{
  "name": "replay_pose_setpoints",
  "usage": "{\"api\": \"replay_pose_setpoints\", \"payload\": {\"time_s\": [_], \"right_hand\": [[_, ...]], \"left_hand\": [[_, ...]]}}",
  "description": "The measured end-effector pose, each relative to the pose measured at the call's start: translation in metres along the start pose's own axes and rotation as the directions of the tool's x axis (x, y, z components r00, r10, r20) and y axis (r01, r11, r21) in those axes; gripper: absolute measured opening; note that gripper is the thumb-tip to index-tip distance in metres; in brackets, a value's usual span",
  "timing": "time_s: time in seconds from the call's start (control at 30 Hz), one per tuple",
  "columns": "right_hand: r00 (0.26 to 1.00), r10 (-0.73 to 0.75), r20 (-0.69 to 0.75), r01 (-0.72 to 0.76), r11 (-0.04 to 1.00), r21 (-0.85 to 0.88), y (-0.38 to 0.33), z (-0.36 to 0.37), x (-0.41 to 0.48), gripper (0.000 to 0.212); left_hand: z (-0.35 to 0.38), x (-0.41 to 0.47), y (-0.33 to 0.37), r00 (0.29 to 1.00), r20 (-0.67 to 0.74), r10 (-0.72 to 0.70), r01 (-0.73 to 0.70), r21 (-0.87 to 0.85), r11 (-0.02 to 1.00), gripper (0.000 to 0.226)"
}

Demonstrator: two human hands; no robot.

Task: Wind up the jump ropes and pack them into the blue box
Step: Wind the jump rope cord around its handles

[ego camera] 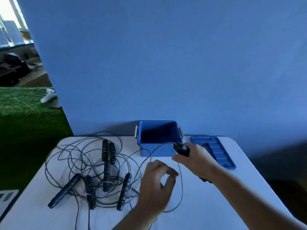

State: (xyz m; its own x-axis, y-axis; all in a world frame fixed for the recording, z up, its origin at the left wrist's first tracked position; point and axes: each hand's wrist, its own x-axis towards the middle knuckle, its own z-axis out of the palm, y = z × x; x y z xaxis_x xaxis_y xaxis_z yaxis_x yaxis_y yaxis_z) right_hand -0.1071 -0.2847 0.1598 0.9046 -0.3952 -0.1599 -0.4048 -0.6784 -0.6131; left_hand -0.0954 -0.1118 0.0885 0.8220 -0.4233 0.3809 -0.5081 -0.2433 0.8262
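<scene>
An open blue box [144, 150] stands at the table's far edge against the blue wall, nothing visible inside it. A tangle of thin jump ropes [79, 165] with several dark handles [106, 165] lies on the left half of the white table [216, 205]. My right hand [197, 160] grips a pair of black handles [181, 149] just in front of the box's right corner. A cord [181, 183] loops down from them. My left hand [157, 185] is lower and to the left, thumb and fingertips pinched together at that cord's loop.
The box's blue lid [214, 150] lies flat to the right of the box. Green artificial turf [25, 117] lies beyond the table's left edge, with a white object [48, 95] on it. A white thing [6, 198] pokes in at the lower left.
</scene>
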Motion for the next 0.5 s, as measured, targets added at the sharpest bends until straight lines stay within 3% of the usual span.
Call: {"api": "replay_pose_setpoints", "payload": {"time_s": [0.07,0.13,0.27,0.4,0.5], "right_hand": [[0.997,-0.044,-0.069,0.033,0.988,-0.149,-0.008,-0.018,-0.003,0.043],[0.989,-0.098,-0.110,0.062,0.953,-0.295,-0.016,-0.034,-0.006,0.044],[0.956,-0.233,-0.180,0.137,0.893,-0.428,-0.036,-0.065,-0.019,0.036],[0.917,-0.336,-0.217,0.185,0.836,-0.516,-0.049,-0.090,-0.023,0.038],[0.855,-0.459,-0.240,0.229,0.751,-0.620,-0.051,-0.107,-0.020,0.042]], "left_hand": [[-0.014,0.027,0.007,0.996,-0.082,0.045,-0.046,-0.012,0.999,0.009],[-0.025,0.055,0.013,0.990,-0.117,0.073,-0.072,0.007,0.997,0.020],[-0.036,0.101,0.028,0.996,0.066,0.054,-0.058,0.060,0.996,0.044],[-0.041,0.121,0.063,0.969,0.240,0.060,-0.060,-0.008,0.998,0.009],[-0.044,0.130,0.080,0.971,0.238,-0.009,0.033,-0.096,0.995,0.021]]}}
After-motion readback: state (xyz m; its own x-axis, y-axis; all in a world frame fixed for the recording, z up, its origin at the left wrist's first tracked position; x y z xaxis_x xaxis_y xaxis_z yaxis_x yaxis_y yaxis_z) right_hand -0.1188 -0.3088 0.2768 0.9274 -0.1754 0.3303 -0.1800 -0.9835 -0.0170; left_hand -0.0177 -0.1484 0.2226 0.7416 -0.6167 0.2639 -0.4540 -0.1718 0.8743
